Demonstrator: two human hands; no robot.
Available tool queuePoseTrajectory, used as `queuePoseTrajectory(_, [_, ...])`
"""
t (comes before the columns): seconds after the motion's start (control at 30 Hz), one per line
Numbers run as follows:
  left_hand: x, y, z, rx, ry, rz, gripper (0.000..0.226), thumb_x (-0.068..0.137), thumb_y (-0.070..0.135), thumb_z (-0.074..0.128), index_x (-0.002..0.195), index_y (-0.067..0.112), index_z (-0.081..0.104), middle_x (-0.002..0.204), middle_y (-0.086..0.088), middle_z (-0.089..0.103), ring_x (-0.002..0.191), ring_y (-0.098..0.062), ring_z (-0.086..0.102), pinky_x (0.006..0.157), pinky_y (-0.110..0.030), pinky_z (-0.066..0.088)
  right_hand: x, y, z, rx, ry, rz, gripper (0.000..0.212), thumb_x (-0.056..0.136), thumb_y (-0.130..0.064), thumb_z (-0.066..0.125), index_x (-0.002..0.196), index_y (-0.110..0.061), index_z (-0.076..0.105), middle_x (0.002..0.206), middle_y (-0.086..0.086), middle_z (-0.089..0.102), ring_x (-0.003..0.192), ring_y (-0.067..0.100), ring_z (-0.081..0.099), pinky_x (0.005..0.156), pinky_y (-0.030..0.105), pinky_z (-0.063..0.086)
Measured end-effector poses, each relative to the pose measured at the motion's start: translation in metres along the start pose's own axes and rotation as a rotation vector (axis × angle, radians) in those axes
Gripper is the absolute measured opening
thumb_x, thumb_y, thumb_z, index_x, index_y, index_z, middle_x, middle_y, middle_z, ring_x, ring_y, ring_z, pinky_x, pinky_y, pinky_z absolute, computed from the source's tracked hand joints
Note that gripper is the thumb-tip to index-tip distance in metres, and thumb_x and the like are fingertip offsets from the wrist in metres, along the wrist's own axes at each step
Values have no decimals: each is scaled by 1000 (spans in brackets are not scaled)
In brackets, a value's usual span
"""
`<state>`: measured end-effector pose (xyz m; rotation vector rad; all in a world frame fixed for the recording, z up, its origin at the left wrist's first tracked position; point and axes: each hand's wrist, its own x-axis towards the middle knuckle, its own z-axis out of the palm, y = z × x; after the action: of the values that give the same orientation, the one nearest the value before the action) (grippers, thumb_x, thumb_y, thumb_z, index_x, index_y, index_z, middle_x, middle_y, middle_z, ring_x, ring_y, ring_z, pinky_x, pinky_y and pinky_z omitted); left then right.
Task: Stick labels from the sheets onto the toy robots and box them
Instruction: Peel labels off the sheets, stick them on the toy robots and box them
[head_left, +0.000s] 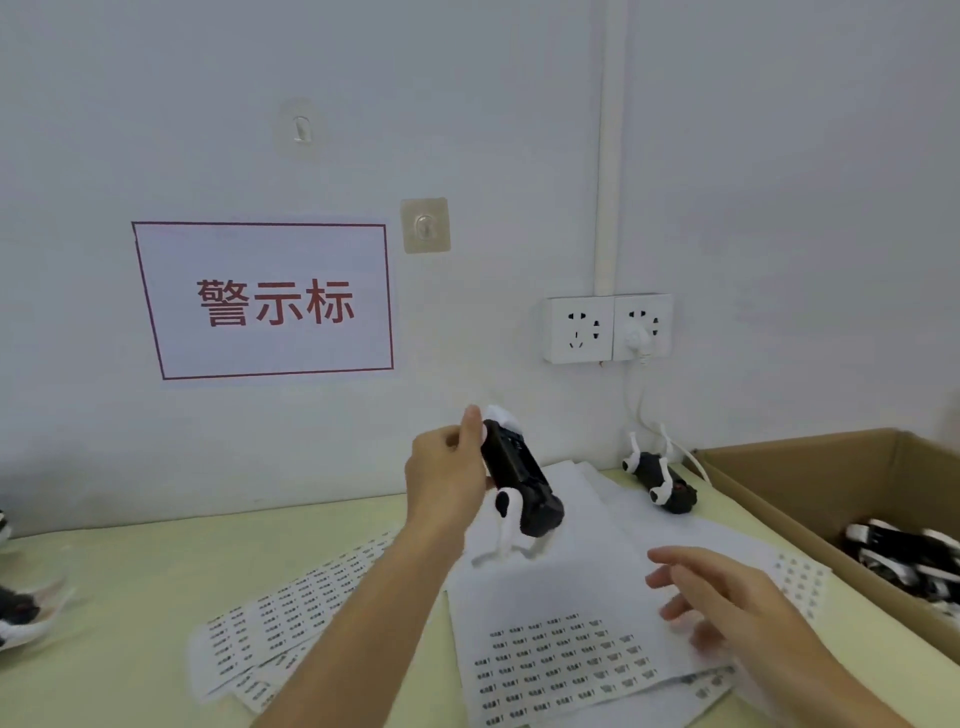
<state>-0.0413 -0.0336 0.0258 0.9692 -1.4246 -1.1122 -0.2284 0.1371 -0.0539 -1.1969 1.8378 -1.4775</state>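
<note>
Left hand (447, 478) grips black-and-white toy robot (519, 483) in the air above label sheets (561, 654); right hand (727, 597) hovers over sheets, fingers spread, holding nothing; box (810, 467) at right

One text reads clearly — the wall sign (270, 301), a white sheet with a thin dark-red border stuck to the pale wall, carries three large dark-red characters, 警示标. The label sheets on the tabletop bear print too, but none of it can be made out: the front sheet (561, 670) shows rows of small black marks in its lower half, blurred beyond reading, and the left sheets (291, 613) — fanned out in a loose pile — show columns of the same tiny dark print, equally unreadable. A further sheet at the right edge (802, 582) has rows of faint grey marks, too small to tell.
</note>
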Motion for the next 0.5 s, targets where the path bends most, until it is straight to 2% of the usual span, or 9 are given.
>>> queuePoseTrajectory(0.03, [-13,-11,13,-59,-12,-33,55,103,44,48,55,17,50,42,14,44,58,-13,72,50,-19,46,-3,-3,6,33,-57,-18,29,90,-33,61,116,-23,68,99,-6,76,83,16,72,65,31,56])
queuePoseTrajectory(0.1, [-34,-28,35,-156,-40,-115,54,104,43,47,57,22,62,52,15,57,63,-9,73,66,-26,58,-9,-6,17,87,-150,-37,53,81,-49,66,129,-30,56,110,-10,74,93,16,74,73,33,60])
queuePoseTrajectory(0.17, [-48,-38,53,-216,-91,-196,41,105,40,45,81,20,72,82,11,70,72,-6,73,81,-31,60,-13,-5,26,116,-172,-32,79,68,-67,75,136,-39,44,119,-13,70,98,16,73,78,35,59])
queuePoseTrajectory(0.23, [-56,-39,62,-235,-166,-198,30,105,36,45,99,19,70,98,7,68,83,-6,72,82,-27,60,-12,-1,31,134,-73,-11,96,54,-72,78,137,-42,40,126,-13,63,97,13,74,85,39,58])
queuePoseTrajectory(0.3, [-58,-34,63,-232,-264,-173,20,103,33,48,100,27,68,102,7,63,86,-7,65,79,-27,61,-11,2,28,116,75,4,92,54,-70,73,136,-42,41,127,-12,62,97,9,73,88,37,56])
queuePoseTrajectory(0.37, [-56,-28,60,-84,-344,-157,14,102,35,49,100,36,62,104,8,60,81,-11,62,78,-31,62,-9,3,22,99,159,-20,75,61,-67,71,129,-46,45,124,-12,64,97,4,71,79,25,54])
queuePoseTrajectory(0.43, [-54,-26,55,23,-388,-200,13,101,37,49,107,32,60,106,5,61,77,-16,68,79,-36,63,-6,4,14,50,186,-90,49,78,-52,71,121,-52,46,121,-16,65,93,-4,69,65,12,52])
queuePoseTrajectory(0.5, [-50,-29,48,42,-438,-279,23,97,41,53,116,28,55,110,2,63,77,-18,75,77,-37,63,-2,7,7,-16,146,-125,51,87,-37,71,129,-50,44,121,-19,64,95,-8,67,65,5,48])
